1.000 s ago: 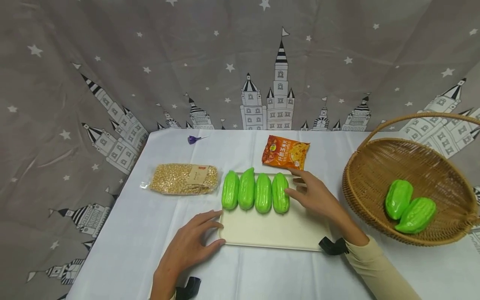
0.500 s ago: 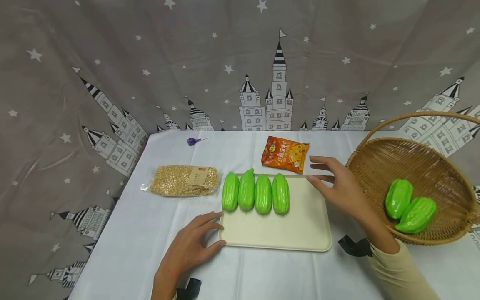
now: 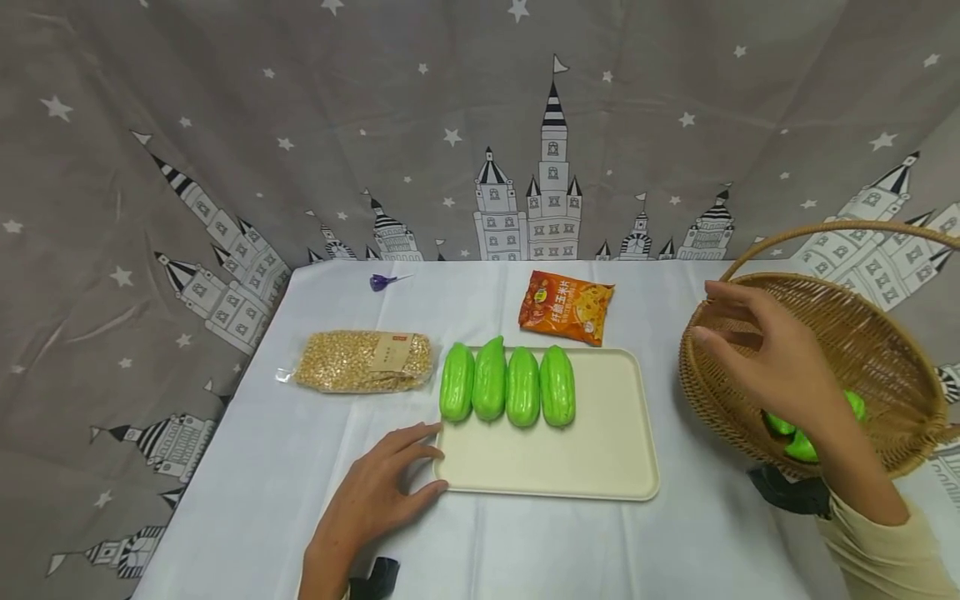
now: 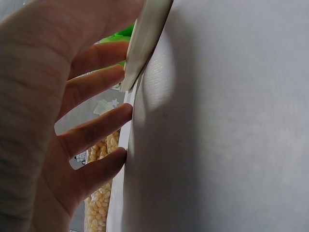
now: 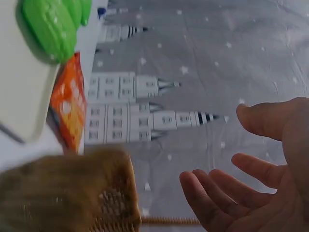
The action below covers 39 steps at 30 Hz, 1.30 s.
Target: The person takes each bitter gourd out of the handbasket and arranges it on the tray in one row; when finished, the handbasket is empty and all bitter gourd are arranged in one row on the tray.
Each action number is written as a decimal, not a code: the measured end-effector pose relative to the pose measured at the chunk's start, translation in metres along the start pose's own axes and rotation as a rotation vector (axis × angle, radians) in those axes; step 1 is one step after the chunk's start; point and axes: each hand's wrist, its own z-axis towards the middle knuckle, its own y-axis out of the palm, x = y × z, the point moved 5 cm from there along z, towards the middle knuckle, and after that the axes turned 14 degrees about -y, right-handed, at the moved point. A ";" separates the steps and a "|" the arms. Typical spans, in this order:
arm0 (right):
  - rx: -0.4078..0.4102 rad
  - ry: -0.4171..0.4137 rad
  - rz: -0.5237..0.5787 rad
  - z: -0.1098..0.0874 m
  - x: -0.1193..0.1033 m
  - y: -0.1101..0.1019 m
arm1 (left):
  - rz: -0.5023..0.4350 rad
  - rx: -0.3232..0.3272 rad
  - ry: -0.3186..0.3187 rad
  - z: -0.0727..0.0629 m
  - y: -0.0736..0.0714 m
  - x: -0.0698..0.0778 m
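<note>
Several light-green, ridged gourds (image 3: 522, 387) lie side by side along the back left of a cream tray (image 3: 607, 450). My left hand (image 3: 382, 483) rests at the tray's left edge, fingers spread and fingertips right at the rim. In the left wrist view, the tray's edge (image 4: 145, 43) shows beside the fingers. My right hand (image 3: 780, 354) is over the left part of a brown wicker basket (image 3: 892, 358), fingers loosely bent with nothing between them. Two more green gourds (image 3: 802, 448) sit in the basket, partly hidden by the right hand and wrist.
An orange snack packet (image 3: 566, 307) lies just behind the tray. Left of the tray is a clear bag of corn kernels (image 3: 345, 362), with a small purple-wrapped item (image 3: 378, 283) farther back. The basket's arched handle (image 3: 840, 227) rises above its far side.
My right hand has moved away from the rightmost gourd on the tray, rightward to over the basket. My left hand has stayed at the tray's edge.
</note>
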 end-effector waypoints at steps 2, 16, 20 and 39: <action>0.000 0.022 -0.018 -0.003 0.005 -0.010 | -0.002 -0.001 0.001 0.000 0.000 0.000; -0.092 0.120 -0.239 -0.003 0.030 -0.065 | -0.011 -0.003 0.005 0.001 0.001 -0.002; -0.141 0.135 -0.268 0.001 0.046 -0.071 | -0.014 -0.008 0.004 0.001 0.002 -0.003; -0.677 0.243 -0.325 -0.023 0.139 -0.060 | -0.025 0.005 0.016 0.000 0.001 -0.002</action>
